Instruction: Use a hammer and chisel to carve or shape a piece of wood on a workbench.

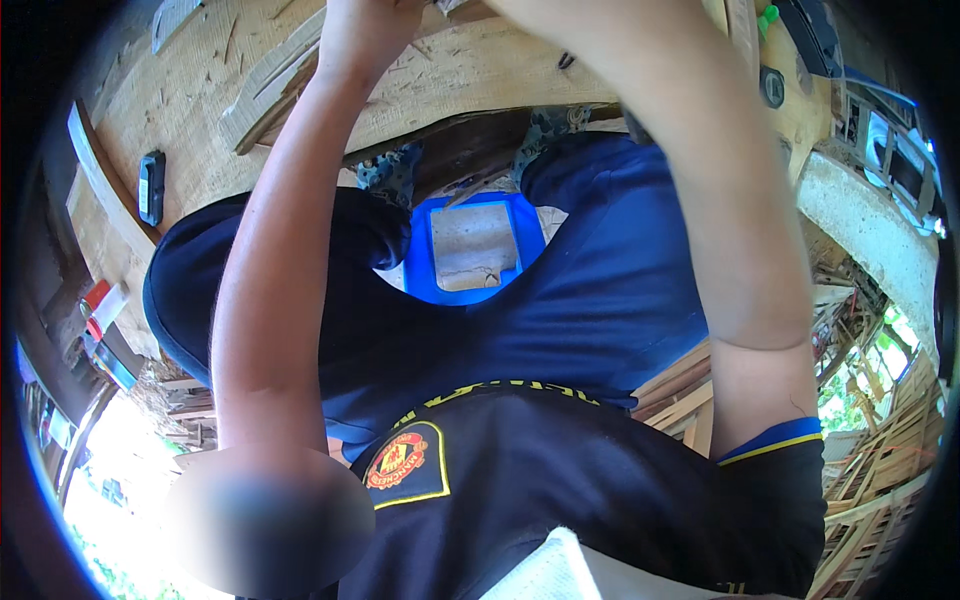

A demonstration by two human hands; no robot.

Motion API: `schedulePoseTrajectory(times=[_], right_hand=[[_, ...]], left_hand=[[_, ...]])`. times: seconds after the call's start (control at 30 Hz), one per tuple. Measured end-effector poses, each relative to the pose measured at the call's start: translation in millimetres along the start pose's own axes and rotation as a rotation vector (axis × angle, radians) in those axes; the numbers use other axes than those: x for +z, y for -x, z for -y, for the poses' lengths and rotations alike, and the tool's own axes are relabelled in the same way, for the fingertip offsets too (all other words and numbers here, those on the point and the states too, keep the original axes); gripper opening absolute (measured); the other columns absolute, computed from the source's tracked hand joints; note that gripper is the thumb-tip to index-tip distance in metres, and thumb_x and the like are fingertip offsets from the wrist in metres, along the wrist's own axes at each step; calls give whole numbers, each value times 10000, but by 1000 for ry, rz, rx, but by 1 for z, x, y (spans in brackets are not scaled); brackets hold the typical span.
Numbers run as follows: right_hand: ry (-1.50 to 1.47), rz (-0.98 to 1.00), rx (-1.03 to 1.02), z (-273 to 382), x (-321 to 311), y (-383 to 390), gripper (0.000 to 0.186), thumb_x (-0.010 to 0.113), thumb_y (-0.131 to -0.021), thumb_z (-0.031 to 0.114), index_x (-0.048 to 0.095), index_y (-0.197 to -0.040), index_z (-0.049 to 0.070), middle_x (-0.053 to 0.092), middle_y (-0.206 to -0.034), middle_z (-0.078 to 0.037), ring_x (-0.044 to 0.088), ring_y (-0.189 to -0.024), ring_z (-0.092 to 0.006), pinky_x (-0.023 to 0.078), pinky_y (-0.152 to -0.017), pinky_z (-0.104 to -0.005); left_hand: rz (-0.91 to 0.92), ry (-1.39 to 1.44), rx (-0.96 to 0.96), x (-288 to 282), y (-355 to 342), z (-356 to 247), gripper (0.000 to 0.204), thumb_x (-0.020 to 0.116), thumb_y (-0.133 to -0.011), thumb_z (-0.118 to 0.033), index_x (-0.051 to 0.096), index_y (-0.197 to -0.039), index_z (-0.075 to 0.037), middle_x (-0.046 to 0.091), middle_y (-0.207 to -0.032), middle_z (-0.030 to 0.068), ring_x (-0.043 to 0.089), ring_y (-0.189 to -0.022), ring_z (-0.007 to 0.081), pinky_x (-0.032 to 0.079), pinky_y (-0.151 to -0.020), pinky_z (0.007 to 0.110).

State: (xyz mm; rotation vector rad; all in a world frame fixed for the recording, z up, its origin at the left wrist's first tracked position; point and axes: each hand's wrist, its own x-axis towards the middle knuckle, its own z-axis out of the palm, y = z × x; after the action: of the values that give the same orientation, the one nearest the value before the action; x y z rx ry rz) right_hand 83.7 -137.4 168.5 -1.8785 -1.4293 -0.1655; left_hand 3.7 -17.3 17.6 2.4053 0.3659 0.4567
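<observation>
Both my forearms reach up to the far edge of the view. My left hand (375, 28) is over the wooden work surface (480, 85), its fingers cut off by the upper edge. Close to it on the left lies a long, rough, curved piece of wood (275, 85). Only the edge of my right hand (525, 8) comes into view, slightly smeared by motion, with its fingers out of sight. Between the two hands a bit of wood (462, 12) shows at the top. Whether either hand holds anything is hidden.
A blue plastic frame (420, 250) is between my legs. On the left lie a small black device (151, 188) and a curved wooden strip (105, 175). To the right are a dark rounded object (771, 87), a green item (768, 18), a concrete ledge (875, 225) and wood scraps (870, 480).
</observation>
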Motion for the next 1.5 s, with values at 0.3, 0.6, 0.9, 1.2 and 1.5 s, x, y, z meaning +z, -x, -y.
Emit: schedulePoseTrajectory(times=[0.3, 0.6, 0.9, 1.2, 1.5], right_hand=[[-32, 362, 538, 4, -30, -11, 425, 439, -1010, 235, 647, -855, -101, 657, -682, -234, 677, -612, -327, 568, -568, -370], [76, 429, 569, -25, -25, 7, 435, 435, -1013, 245, 634, -854, -108, 633, -663, -243, 653, -603, -346, 547, -586, -403], [-79, 341, 552, -23, -23, -2, 417, 418, -1010, 254, 626, -979, -105, 666, -823, -271, 670, -764, -389, 545, -729, -449], [108, 463, 554, -56, 24, 41, 344, 530, -945, 285, 597, -1044, -39, 658, -862, -248, 631, -838, -433, 507, -745, -506], [289, 882, 583, -112, 63, 62, 463, 545, -933, 358, 595, -1091, -74, 641, -1071, -267, 629, -1024, -382, 503, -885, -440]], left_hand=[[-44, -83, -313, -6, -3, 20, 300, 732, -799, -285, 716, -957, -30, 721, -819, 137, 716, -773, 219, 537, -715, 326], [-192, 301, -299, -29, -14, -22, 137, 716, -837, -106, 682, -860, 25, 701, -742, 118, 651, -641, 162, 494, -587, 330], [-34, 73, -269, -29, -14, 7, 219, 763, -809, -246, 709, -861, -39, 697, -782, 147, 681, -675, 256, 529, -619, 358], [-96, 291, -120, 16, 8, 5, 224, 713, -804, -135, 530, -812, -7, 592, -728, 213, 602, -696, 409, 484, -615, 444], [-64, 199, -49, -7, -3, -20, 198, 652, -863, -141, 534, -848, 17, 630, -789, 237, 612, -778, 436, 477, -654, 486]])
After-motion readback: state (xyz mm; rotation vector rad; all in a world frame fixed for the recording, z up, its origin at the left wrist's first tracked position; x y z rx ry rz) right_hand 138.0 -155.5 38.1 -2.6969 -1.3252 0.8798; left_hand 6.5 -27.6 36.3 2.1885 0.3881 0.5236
